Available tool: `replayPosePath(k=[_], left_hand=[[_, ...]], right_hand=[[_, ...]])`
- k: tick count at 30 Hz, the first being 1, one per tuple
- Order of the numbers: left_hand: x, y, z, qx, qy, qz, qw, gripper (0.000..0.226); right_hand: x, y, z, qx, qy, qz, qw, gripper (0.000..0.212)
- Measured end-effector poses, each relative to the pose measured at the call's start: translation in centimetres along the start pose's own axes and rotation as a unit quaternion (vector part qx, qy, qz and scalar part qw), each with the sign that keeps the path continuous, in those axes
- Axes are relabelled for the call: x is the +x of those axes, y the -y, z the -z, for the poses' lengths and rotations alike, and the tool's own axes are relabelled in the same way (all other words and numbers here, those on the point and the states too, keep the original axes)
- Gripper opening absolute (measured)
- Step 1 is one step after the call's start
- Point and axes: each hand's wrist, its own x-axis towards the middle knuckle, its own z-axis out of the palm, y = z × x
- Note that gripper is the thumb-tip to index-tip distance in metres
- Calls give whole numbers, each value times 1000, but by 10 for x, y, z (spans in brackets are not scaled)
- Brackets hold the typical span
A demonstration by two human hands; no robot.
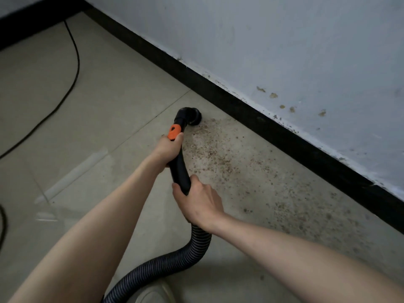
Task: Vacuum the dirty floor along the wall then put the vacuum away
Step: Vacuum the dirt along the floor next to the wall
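A black vacuum wand point(179, 169) with an orange collar point(173, 132) runs away from me toward the wall. Its round black nozzle point(192, 115) sits on the floor at the left end of a patch of brown dirt point(236, 165). My left hand point(169, 147) grips the wand just below the orange collar. My right hand point(196, 201) grips the wand's lower end, where the ribbed grey hose point(175, 261) begins. The hose curls down and leaves the frame at the bottom. The vacuum's body is out of view.
A black baseboard point(251, 119) runs diagonally under a stained white wall point(284, 51). The floor is beige tile point(98, 127). A black power cord point(74, 68) snakes across the tiles on the left. A pale shoe tip point(153, 294) shows at the bottom edge.
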Motion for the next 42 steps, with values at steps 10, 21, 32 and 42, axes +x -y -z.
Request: replayPosePath(k=[10,21,32,42], left_hand=[[-36,-34,-63,-57,-6,40,998,38],[-64,-59,-108,-19,-15,44,999,57],[-78,-62,-95,21,-8,48,999,52],[-63,-24,7,-86,-118,79,986,51]], right_hand=[[-18,-56,59,-35,-10,19,999,42],[-31,-88,78,8,-16,14,1000,44],[-34,-79,79,-17,-31,36,999,43],[-7,-2,44,-43,36,93,994,44]])
